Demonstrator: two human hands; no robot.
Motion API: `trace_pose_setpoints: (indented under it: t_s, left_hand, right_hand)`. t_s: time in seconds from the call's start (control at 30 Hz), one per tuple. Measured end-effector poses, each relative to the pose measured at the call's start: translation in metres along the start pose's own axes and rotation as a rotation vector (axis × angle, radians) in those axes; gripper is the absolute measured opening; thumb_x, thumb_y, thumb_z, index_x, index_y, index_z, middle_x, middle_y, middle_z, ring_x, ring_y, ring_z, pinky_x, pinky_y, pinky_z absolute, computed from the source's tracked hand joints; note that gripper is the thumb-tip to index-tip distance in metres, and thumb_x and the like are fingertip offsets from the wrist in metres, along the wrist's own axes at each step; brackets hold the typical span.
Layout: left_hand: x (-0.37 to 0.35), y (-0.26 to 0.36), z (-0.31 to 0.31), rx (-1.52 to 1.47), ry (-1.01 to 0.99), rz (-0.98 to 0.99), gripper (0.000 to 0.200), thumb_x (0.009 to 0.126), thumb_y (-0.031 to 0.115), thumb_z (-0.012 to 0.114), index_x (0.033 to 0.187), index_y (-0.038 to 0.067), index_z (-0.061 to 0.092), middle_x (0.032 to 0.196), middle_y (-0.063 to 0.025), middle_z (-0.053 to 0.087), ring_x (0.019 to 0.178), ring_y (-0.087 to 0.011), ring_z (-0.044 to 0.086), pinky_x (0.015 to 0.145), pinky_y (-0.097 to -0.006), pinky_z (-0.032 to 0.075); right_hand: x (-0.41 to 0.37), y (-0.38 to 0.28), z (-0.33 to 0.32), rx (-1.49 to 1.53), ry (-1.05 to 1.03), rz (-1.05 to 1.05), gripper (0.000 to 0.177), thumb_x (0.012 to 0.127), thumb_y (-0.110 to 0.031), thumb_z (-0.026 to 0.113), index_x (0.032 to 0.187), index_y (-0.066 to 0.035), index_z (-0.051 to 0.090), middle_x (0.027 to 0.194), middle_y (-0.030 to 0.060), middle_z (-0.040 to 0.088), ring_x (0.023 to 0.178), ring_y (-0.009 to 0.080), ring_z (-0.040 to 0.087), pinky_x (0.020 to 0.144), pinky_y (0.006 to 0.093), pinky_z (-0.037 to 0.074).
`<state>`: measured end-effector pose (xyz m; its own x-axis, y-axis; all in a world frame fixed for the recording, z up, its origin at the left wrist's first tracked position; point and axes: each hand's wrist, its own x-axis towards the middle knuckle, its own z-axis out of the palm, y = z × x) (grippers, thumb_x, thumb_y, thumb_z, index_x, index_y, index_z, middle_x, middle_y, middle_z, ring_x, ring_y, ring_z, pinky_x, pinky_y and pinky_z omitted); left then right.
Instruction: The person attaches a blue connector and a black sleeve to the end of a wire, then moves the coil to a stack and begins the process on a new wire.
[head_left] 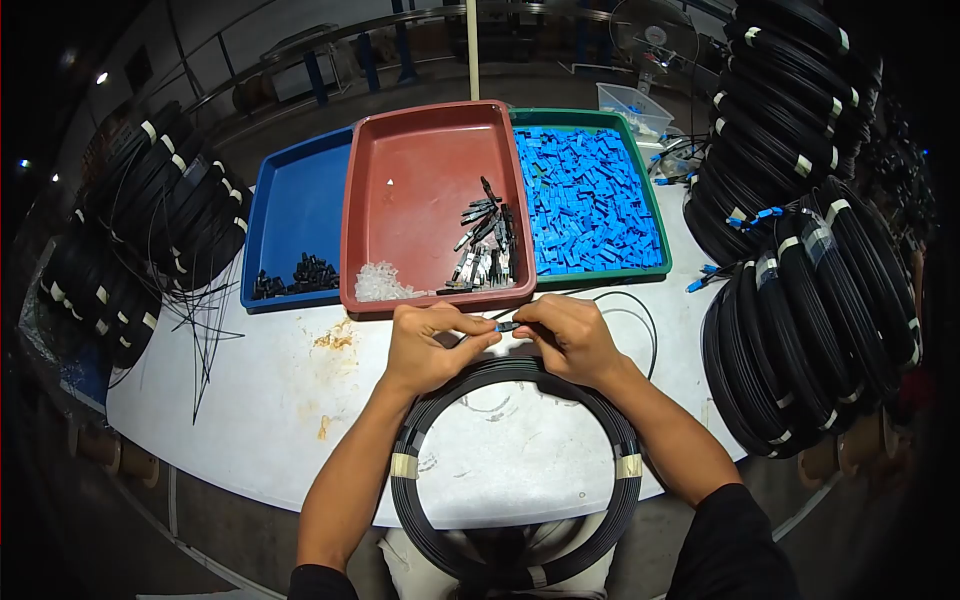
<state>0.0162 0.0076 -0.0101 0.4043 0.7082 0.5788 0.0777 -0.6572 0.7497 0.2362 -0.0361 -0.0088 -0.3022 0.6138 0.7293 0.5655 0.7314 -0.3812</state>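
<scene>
Between the fingertips of both hands is a small cable connector [508,326], blue at its left end and black toward the right. My left hand [428,345] is closed in a pinch at the blue end. My right hand [572,336] pinches the black end, thumb and forefinger together. Below them a coil of black cable [627,500], bound with pale tape, overhangs the table's front edge. A thin loose loop of cable [655,335] curves out behind my right hand. The fingers partly hide the connector.
A red tray [430,135] holds clear plastic pieces [380,283] and black connector parts [490,245]. Left of it, a blue tray [290,205] holds black pieces; right, a green tray [655,235] holds many blue ones [585,200]. Cable coils stand at left [165,200] and right [800,330].
</scene>
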Motion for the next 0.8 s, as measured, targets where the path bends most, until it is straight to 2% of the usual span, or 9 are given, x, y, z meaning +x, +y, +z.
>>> trace_pose_setpoints:
  t_s: [0.03, 0.1, 0.13, 0.37, 0.43, 0.57, 0.6, 0.7, 0.8]
  left_hand:
    - [0.000, 0.000, 0.000, 0.000, 0.001, -0.001, 0.011, 0.071, 0.004, 0.086, 0.080, 0.005, 0.080, 0.083, -0.0082, 0.078, 0.072, -0.0153, 0.074, 0.069, -0.0295, 0.053]
    - [0.002, 0.000, 0.001, 0.304, -0.036, 0.399, 0.013, 0.069, 0.004, 0.086, 0.080, 0.006, 0.080, 0.084, -0.0066, 0.078, 0.073, -0.0157, 0.074, 0.069, -0.0298, 0.052]
    - [0.002, 0.000, 0.000, 0.323, -0.030, 0.420, 0.015, 0.067, 0.003, 0.086, 0.080, 0.007, 0.080, 0.084, -0.0053, 0.078, 0.072, -0.0160, 0.074, 0.069, -0.0295, 0.051]
    - [0.007, 0.002, -0.032, 0.297, -0.062, 0.274, 0.015, 0.069, 0.004, 0.086, 0.082, 0.008, 0.080, 0.083, -0.0060, 0.078, 0.072, -0.0181, 0.074, 0.070, -0.0304, 0.051]
    - [0.006, 0.003, -0.048, 0.478, 0.009, 0.238, 0.010, 0.070, 0.007, 0.083, 0.079, 0.009, 0.080, 0.080, -0.0074, 0.077, 0.073, -0.0216, 0.073, 0.073, -0.0340, 0.053]
    - [-0.007, 0.013, -0.062, 0.688, 0.020, 0.220, 0.015, 0.073, 0.011, 0.082, 0.088, 0.008, 0.080, 0.090, -0.0049, 0.078, 0.082, -0.0218, 0.073, 0.082, -0.0345, 0.051]
    - [-0.013, 0.016, -0.061, 0.741, 0.033, 0.215, 0.017, 0.075, 0.013, 0.081, 0.092, 0.008, 0.080, 0.097, -0.0051, 0.078, 0.092, -0.0214, 0.071, 0.087, -0.0355, 0.050]
    - [-0.022, 0.030, -0.049, 0.651, 0.082, 0.190, 0.022, 0.073, 0.012, 0.083, 0.094, 0.007, 0.079, 0.103, -0.0077, 0.078, 0.099, -0.0237, 0.069, 0.091, -0.0372, 0.048]
    - [-0.024, 0.045, -0.034, 0.555, -0.067, 0.150, 0.022, 0.076, 0.014, 0.082, 0.097, 0.008, 0.080, 0.092, -0.0104, 0.076, 0.088, -0.0278, 0.068, 0.085, -0.0389, 0.051]
  right_hand:
    - [-0.001, 0.002, 0.000, -0.007, -0.027, 0.004, 0.011, 0.083, -0.004, 0.075, 0.090, -0.002, 0.066, 0.078, 0.0137, 0.068, 0.065, 0.0313, 0.065, 0.058, 0.0398, 0.050]
    - [-0.003, 0.005, 0.001, 0.053, -0.050, 0.079, 0.011, 0.083, -0.005, 0.075, 0.091, -0.002, 0.067, 0.080, 0.0142, 0.069, 0.067, 0.0312, 0.066, 0.059, 0.0401, 0.050]
    - [-0.003, 0.006, 0.002, 0.116, -0.072, 0.154, 0.011, 0.083, -0.005, 0.074, 0.092, -0.002, 0.068, 0.082, 0.0147, 0.070, 0.068, 0.0311, 0.066, 0.059, 0.0404, 0.050]
    - [0.004, 0.008, -0.006, -0.053, -0.060, 0.061, 0.021, 0.084, -0.004, 0.072, 0.104, -0.003, 0.067, 0.091, 0.0145, 0.073, 0.085, 0.0329, 0.069, 0.078, 0.0412, 0.050]
    - [0.002, 0.020, -0.011, -0.121, -0.077, 0.151, 0.026, 0.083, -0.003, 0.072, 0.108, -0.003, 0.066, 0.094, 0.0148, 0.073, 0.092, 0.0327, 0.069, 0.085, 0.0418, 0.048]
    - [-0.010, 0.040, -0.006, -0.007, -0.118, 0.245, 0.027, 0.081, 0.004, 0.069, 0.106, -0.002, 0.064, 0.091, 0.0169, 0.072, 0.086, 0.0341, 0.071, 0.075, 0.0401, 0.053]
    - [-0.011, 0.041, -0.005, -0.008, -0.137, 0.237, 0.025, 0.079, 0.006, 0.069, 0.102, -0.001, 0.064, 0.091, 0.0175, 0.072, 0.082, 0.0355, 0.070, 0.071, 0.0396, 0.055]
    - [-0.014, 0.046, 0.005, 0.034, -0.167, 0.192, 0.021, 0.078, 0.006, 0.070, 0.098, 0.000, 0.066, 0.090, 0.0174, 0.072, 0.081, 0.0353, 0.070, 0.071, 0.0406, 0.054]
    - [-0.015, 0.050, 0.006, 0.060, -0.204, 0.158, 0.023, 0.079, 0.006, 0.070, 0.101, 0.000, 0.071, 0.101, 0.0175, 0.073, 0.092, 0.0342, 0.072, 0.080, 0.0389, 0.057]
